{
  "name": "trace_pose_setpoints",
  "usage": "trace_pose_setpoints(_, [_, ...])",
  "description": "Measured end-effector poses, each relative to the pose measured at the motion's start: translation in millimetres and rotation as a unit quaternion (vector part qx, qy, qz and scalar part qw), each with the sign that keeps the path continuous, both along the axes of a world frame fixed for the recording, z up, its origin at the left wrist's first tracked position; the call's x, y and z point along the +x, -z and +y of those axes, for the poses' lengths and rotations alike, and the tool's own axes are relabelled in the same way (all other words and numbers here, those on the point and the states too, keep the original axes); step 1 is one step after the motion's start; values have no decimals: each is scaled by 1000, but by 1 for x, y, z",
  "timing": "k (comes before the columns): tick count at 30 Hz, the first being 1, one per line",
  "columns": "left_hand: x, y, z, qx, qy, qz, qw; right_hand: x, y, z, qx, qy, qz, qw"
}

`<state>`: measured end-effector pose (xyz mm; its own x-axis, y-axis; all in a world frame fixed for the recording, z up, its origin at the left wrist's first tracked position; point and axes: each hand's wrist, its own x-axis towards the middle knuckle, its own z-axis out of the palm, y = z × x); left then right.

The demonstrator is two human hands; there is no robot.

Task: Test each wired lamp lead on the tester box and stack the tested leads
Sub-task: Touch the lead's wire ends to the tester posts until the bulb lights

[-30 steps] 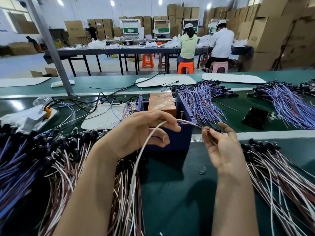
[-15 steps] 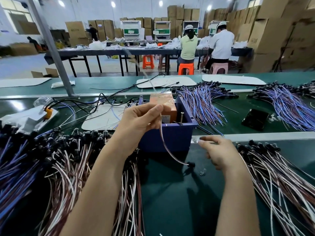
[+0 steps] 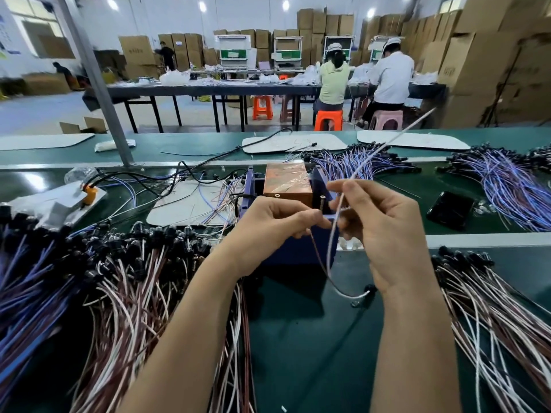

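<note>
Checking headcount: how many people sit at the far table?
2, at its right end: a person in pale green, a person in white. Others may be hidden.

Bright ceiling lights, glare on bench, edges warped, blurred

Green workbench bearing a blue tester box at centre, flanked by a left heap of leads and a right heap of leads, with purple leads, a white pad and a black phone beyond.

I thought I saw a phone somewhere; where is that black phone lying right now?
In the head view the black phone lies flat on the green bench, right of the right hand, beside the purple-wired lead bundle.
</note>
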<state>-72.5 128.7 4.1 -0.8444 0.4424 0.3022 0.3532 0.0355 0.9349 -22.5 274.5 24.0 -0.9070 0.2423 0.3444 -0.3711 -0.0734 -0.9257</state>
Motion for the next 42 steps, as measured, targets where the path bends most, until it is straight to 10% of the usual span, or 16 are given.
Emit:
trace_pose_setpoints(27, [4,17,-3,-111,238,-146,954,-15,26,36,-403,99,-40,909])
trace_pose_setpoints(34, [3,11,-1,7,174,-142,974,-20,37,40,-370,105,-131,914])
trace_pose_setpoints(38, [0,8,-8,72,115,-155,979,-26,47,37,-193,149,-214,946])
trace_pose_setpoints(42, [-5,7,-18,48,41,-146,987,-29,50,32,-253,94,-178,946])
